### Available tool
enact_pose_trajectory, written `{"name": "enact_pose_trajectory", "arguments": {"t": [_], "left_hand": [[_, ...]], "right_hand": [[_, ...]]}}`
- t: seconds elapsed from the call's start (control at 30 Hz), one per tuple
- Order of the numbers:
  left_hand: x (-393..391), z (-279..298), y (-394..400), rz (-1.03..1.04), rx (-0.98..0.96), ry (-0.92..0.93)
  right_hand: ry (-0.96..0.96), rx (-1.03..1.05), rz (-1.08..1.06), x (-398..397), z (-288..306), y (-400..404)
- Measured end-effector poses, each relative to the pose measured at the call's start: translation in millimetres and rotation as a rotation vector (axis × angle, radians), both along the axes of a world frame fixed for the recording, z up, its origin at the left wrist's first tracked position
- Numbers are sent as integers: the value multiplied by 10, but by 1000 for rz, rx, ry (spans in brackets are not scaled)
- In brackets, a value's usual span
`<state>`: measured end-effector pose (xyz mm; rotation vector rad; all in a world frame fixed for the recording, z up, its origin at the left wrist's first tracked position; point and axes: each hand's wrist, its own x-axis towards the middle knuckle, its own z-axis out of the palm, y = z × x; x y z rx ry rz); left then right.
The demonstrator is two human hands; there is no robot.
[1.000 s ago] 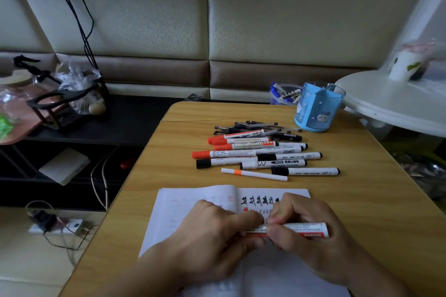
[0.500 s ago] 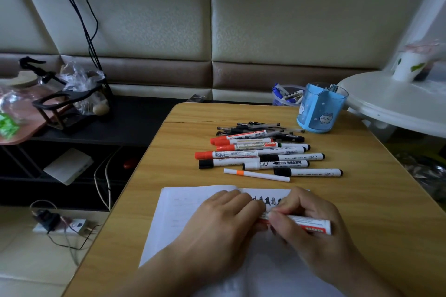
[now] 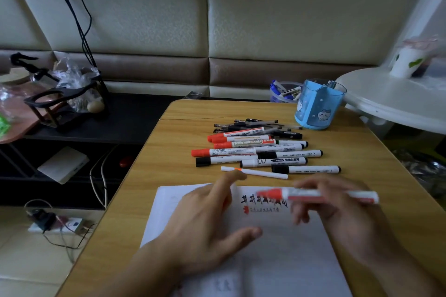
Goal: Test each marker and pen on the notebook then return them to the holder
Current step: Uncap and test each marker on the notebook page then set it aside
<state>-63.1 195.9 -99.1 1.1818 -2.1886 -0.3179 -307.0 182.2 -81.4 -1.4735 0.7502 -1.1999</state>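
My right grip and the red marker it holds are smeared by motion, my left grip covers the notebook's nine-o'clock side, and its six-o'clock edge is cut off.

table: matt wood grain | notebook: matt white paper | holder: glossy translucent blue plastic

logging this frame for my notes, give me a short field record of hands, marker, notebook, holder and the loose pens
left hand: open, fingers spread, over the notebook, holding nothing
right hand: grip closed on the red marker
red marker: capped, roughly level, above the page
notebook: open, black and red test marks near the top
holder: blue, upright, far right of the table
loose markers and pens: piled between notebook and holder
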Motion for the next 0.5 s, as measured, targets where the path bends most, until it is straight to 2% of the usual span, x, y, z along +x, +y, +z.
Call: {"name": "enact_pose_trajectory", "arguments": {"t": [0.07, 0.17, 0.23, 0.37, 0.5], "left_hand": [[5, -29, -32, 3, -49, -121], [-24, -62, -69, -12, -45, -268], [-23, -68, -79, -6, -25, -298], [-17, -70, -74, -2, -12, -246], [-8, -85, -61, -36, 33, -46]], "right_hand": [[-30, 100, -62, -78, 35, -56], [174, 134, -286, -116, -78, -111], [217, 119, -357, -98, -156, -109], [295, 29, -439, -57, -219, -87], [266, 64, -457, -37, -191, -81]]}}
